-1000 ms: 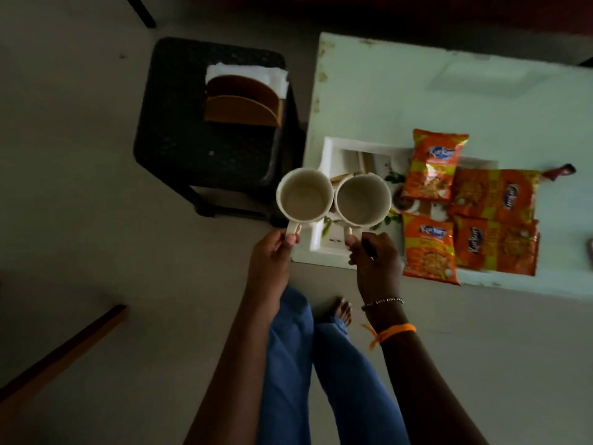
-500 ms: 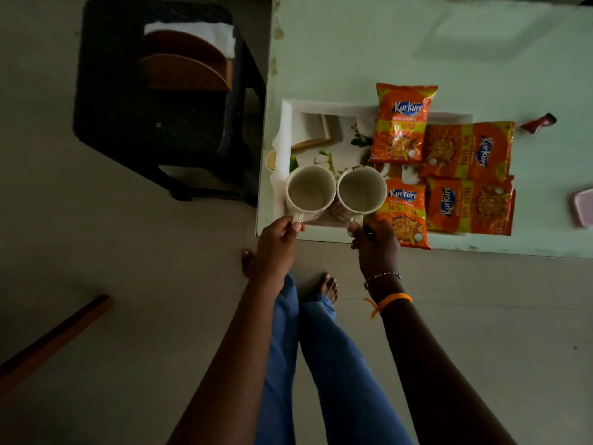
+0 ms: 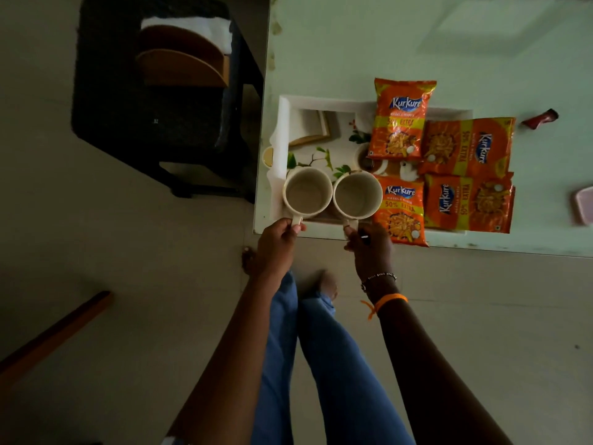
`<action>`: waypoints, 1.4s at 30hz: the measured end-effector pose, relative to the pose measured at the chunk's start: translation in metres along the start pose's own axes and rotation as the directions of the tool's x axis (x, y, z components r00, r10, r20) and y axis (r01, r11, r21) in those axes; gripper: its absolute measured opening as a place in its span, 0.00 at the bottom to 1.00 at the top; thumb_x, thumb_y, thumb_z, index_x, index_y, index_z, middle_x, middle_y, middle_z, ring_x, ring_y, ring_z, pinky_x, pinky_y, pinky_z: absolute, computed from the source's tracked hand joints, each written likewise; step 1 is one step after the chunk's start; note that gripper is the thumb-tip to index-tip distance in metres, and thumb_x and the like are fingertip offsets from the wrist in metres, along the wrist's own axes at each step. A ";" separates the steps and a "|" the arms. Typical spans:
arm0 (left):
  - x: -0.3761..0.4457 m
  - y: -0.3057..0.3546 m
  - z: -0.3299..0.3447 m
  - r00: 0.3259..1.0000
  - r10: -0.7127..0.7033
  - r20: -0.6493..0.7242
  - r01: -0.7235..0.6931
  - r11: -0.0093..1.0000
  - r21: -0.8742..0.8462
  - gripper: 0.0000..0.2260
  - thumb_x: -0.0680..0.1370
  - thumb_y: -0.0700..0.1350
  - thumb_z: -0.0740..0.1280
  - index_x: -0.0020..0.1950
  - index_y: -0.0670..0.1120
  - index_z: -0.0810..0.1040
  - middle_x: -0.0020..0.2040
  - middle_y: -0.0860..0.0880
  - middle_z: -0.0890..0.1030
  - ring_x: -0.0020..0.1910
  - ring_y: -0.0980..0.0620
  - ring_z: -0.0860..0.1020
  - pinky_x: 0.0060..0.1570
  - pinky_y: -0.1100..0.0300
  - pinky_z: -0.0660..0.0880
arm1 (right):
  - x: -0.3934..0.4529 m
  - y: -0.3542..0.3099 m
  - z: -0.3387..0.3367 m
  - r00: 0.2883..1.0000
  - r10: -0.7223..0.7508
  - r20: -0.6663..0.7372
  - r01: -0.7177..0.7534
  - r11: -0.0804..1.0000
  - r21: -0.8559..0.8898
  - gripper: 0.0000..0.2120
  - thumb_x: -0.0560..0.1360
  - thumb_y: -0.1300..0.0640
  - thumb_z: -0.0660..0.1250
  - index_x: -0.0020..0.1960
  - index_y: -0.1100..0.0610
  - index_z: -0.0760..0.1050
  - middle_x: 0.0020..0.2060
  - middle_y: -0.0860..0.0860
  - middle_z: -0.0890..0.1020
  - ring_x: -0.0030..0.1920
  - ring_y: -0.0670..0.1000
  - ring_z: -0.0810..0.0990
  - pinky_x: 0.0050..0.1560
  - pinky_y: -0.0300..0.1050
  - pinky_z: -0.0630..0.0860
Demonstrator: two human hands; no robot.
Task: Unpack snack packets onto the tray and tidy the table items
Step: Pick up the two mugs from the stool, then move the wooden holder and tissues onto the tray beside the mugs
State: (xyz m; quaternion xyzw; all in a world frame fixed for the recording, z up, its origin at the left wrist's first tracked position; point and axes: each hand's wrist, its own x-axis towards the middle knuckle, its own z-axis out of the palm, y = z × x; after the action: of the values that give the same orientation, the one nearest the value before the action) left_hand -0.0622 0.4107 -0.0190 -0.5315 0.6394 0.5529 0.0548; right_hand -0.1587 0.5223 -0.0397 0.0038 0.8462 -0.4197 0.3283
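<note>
A white tray (image 3: 282, 130) with a leaf print lies at the near left corner of the pale table (image 3: 385, 43). Several orange Kurkure snack packets (image 3: 401, 120) cover its right half. My left hand (image 3: 276, 245) grips the handle of a cream mug (image 3: 307, 193) at the tray's near left corner. My right hand (image 3: 370, 248) grips the handle of a second cream mug (image 3: 357, 194) right beside it. Both mugs look empty and stand upright, side by side, over the tray's near edge. Whether they rest on the tray I cannot tell.
A black stool (image 3: 154, 91) left of the table holds a wooden napkin holder (image 3: 183, 64) with white napkins. A red wrapper (image 3: 540, 118) and a pink object (image 3: 582, 205) lie on the table's right side. A wooden bar (image 3: 54, 332) lies on the floor at left.
Both hands have carried the two mugs from beyond the table's left corner to the right, over the tray's near left part. The camera has shifted with them.
</note>
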 end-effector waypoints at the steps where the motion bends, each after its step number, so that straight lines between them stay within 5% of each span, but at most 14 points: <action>1: 0.000 0.000 0.001 1.000 0.004 -0.001 -0.004 1.000 0.014 0.11 0.79 0.43 0.59 0.53 0.41 0.79 0.52 0.43 0.79 0.51 0.50 0.73 0.53 0.56 0.69 | 0.000 -0.001 -0.001 1.000 0.004 0.006 -0.004 1.000 -0.015 0.09 0.74 0.63 0.65 0.49 0.69 0.76 0.37 0.51 0.77 0.31 0.45 0.75 0.32 0.33 0.75; 5: -0.004 0.003 0.001 1.000 0.010 -0.026 -0.008 0.999 0.044 0.12 0.78 0.45 0.61 0.53 0.38 0.78 0.43 0.45 0.79 0.40 0.55 0.73 0.42 0.60 0.68 | -0.005 -0.008 -0.006 0.999 0.037 -0.021 -0.038 0.997 -0.069 0.09 0.73 0.61 0.67 0.51 0.66 0.75 0.45 0.61 0.80 0.36 0.53 0.79 0.37 0.44 0.78; 9: -0.007 0.007 -0.014 0.992 -0.062 -0.106 0.067 0.997 0.047 0.15 0.77 0.45 0.61 0.64 0.44 0.72 0.62 0.42 0.77 0.59 0.46 0.74 0.54 0.59 0.68 | -0.013 -0.036 -0.014 0.985 -0.068 -0.158 0.037 0.981 -0.192 0.11 0.70 0.62 0.70 0.49 0.65 0.73 0.47 0.63 0.78 0.46 0.63 0.78 0.48 0.62 0.77; 14: 0.003 0.018 -0.059 0.979 -0.075 -0.189 0.060 0.995 -0.083 0.15 0.77 0.42 0.62 0.63 0.43 0.72 0.62 0.42 0.76 0.60 0.46 0.74 0.55 0.59 0.69 | -0.021 -0.101 0.010 0.960 -0.279 0.026 0.278 0.941 -0.192 0.06 0.72 0.64 0.67 0.47 0.65 0.76 0.45 0.60 0.81 0.43 0.55 0.77 0.42 0.46 0.73; 20: 0.047 0.036 -0.122 0.968 -0.083 -0.237 0.031 0.976 -0.215 0.14 0.77 0.42 0.61 0.63 0.45 0.72 0.60 0.44 0.77 0.59 0.48 0.75 0.63 0.48 0.71 | 0.005 -0.177 0.081 0.904 -0.391 0.173 0.419 0.891 -0.176 0.02 0.72 0.62 0.67 0.42 0.62 0.77 0.41 0.58 0.82 0.39 0.53 0.77 0.38 0.34 0.70; 24: 0.089 0.042 -0.160 0.962 -0.093 -0.255 0.017 0.958 -0.286 0.14 0.77 0.42 0.61 0.63 0.46 0.72 0.53 0.52 0.77 0.53 0.54 0.75 0.56 0.57 0.73 | 0.033 -0.215 0.132 0.845 -0.482 0.233 0.531 0.810 -0.249 0.04 0.71 0.64 0.66 0.46 0.63 0.76 0.47 0.61 0.79 0.45 0.59 0.78 0.47 0.52 0.75; 28: 0.121 0.042 -0.192 0.964 -0.102 -0.245 0.027 0.956 -0.292 0.13 0.77 0.43 0.62 0.62 0.48 0.73 0.50 0.54 0.76 0.48 0.59 0.74 0.43 0.68 0.68 | 0.063 -0.246 0.179 0.787 -0.561 0.257 0.616 0.707 -0.346 0.16 0.71 0.65 0.65 0.59 0.62 0.73 0.58 0.61 0.74 0.58 0.61 0.74 0.55 0.49 0.71; 32: 0.146 0.042 -0.216 0.974 -0.089 -0.208 0.032 0.964 -0.265 0.13 0.77 0.41 0.61 0.61 0.47 0.73 0.51 0.54 0.76 0.49 0.59 0.75 0.46 0.68 0.69 | 0.092 -0.264 0.216 0.740 -0.585 0.331 0.670 0.600 -0.438 0.26 0.70 0.64 0.66 0.67 0.62 0.66 0.66 0.61 0.69 0.65 0.63 0.69 0.64 0.55 0.71; 35: 0.159 0.042 -0.224 0.982 -0.086 -0.166 0.041 0.964 -0.262 0.13 0.77 0.40 0.61 0.61 0.46 0.73 0.52 0.52 0.76 0.52 0.55 0.76 0.51 0.62 0.70 | 0.109 -0.269 0.230 0.726 -0.576 0.376 0.682 0.532 -0.501 0.29 0.69 0.64 0.67 0.69 0.60 0.64 0.68 0.59 0.69 0.67 0.61 0.67 0.66 0.55 0.68; 38: 0.169 0.041 -0.229 0.984 -0.091 -0.151 0.047 0.961 -0.273 0.14 0.77 0.41 0.61 0.62 0.47 0.72 0.51 0.52 0.76 0.50 0.54 0.77 0.45 0.64 0.71 | 0.116 -0.268 0.234 0.713 -0.561 0.421 0.694 0.481 -0.536 0.28 0.70 0.65 0.65 0.69 0.58 0.64 0.66 0.57 0.71 0.65 0.60 0.69 0.65 0.54 0.68; 42: 0.172 0.039 -0.229 0.979 -0.121 -0.163 0.064 0.946 -0.318 0.15 0.76 0.38 0.61 0.63 0.47 0.70 0.47 0.55 0.76 0.45 0.59 0.77 0.43 0.66 0.72 | 0.110 -0.264 0.222 0.698 -0.577 0.423 0.713 0.506 -0.486 0.25 0.69 0.66 0.65 0.66 0.59 0.67 0.62 0.58 0.73 0.61 0.60 0.71 0.59 0.55 0.73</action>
State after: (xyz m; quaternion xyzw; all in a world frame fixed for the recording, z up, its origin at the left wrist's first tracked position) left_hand -0.0460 0.1224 -0.0195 -0.6107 0.5211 0.5930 -0.0618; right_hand -0.1973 0.1634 -0.0102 -0.4643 0.8337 -0.2081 0.2146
